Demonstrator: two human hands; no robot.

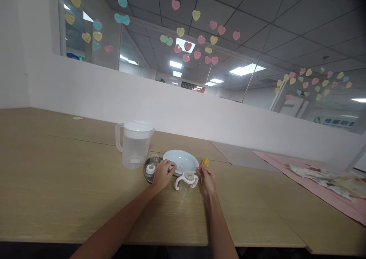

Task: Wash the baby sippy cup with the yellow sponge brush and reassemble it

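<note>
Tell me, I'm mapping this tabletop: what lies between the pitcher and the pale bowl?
In the head view, a dark round tray bearing a clear cap and white ring; the left hand overlaps the tray's right side.

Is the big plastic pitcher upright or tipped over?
Upright: the pitcher rests on its base on the table, its rim facing up.

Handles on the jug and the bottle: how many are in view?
3. The jug handle is on the left side of the jug; the left bottle handle and right bottle handle curve out from the bottle.
</note>
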